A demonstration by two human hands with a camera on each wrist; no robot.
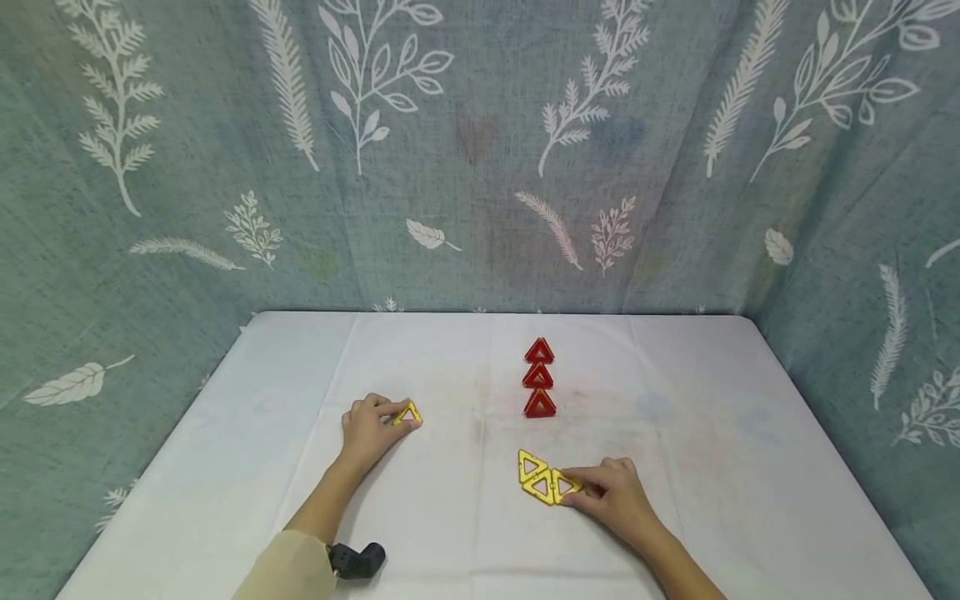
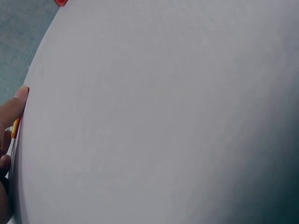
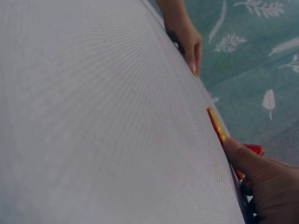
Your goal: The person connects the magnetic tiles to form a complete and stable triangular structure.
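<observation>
In the head view my left hand (image 1: 369, 432) pinches a yellow triangle magnetic tile (image 1: 399, 414) between thumb and fingers, left of the table's middle. My right hand (image 1: 613, 498) has its thumb and fingers on the rightmost of several yellow triangle tiles (image 1: 538, 485) joined edge to edge, low on the table. In the right wrist view, the thumb of the right hand (image 3: 271, 184) lies along the yellow tile edge (image 3: 217, 123); the left hand (image 3: 187, 39) shows farther off. The left wrist view catches only the left fingers (image 2: 13, 107) at its left edge.
Beyond the yellow tiles, red triangle pieces (image 1: 539, 377) stand in a column on the white-covered table (image 1: 450, 533). A black device (image 1: 357, 560) sits at the left forearm by the beige sleeve (image 1: 292, 567). A leaf-patterned curtain (image 1: 480, 167) surrounds the table's back and sides.
</observation>
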